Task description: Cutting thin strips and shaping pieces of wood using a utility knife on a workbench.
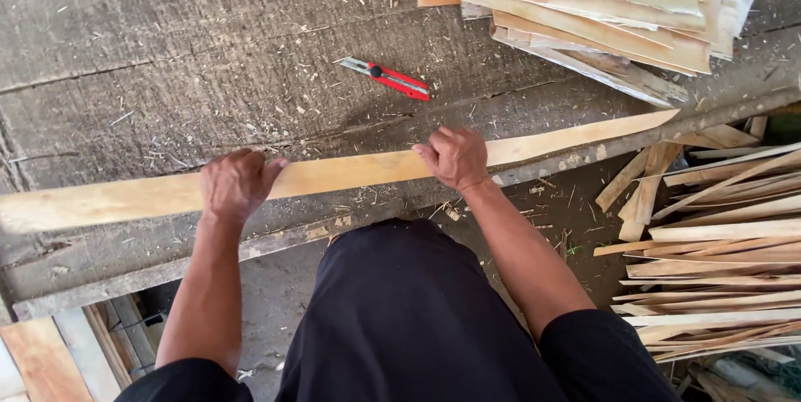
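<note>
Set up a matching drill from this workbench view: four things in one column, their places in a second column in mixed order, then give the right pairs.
Things:
1. long wood strip
2. red utility knife
3. stack of thin sheets
4. heap of offcut strips

Places:
A. low down, right of the bench
B. far right corner of the bench
C. under the left hand and right hand
D. alone on the bench, beyond the hands

Pairs: 1-C, 2-D, 3-B, 4-A

Soft, even daylight — no glare, only faint shadows; focus is sharp throughout, with wide-angle bending at the frame edges.
</note>
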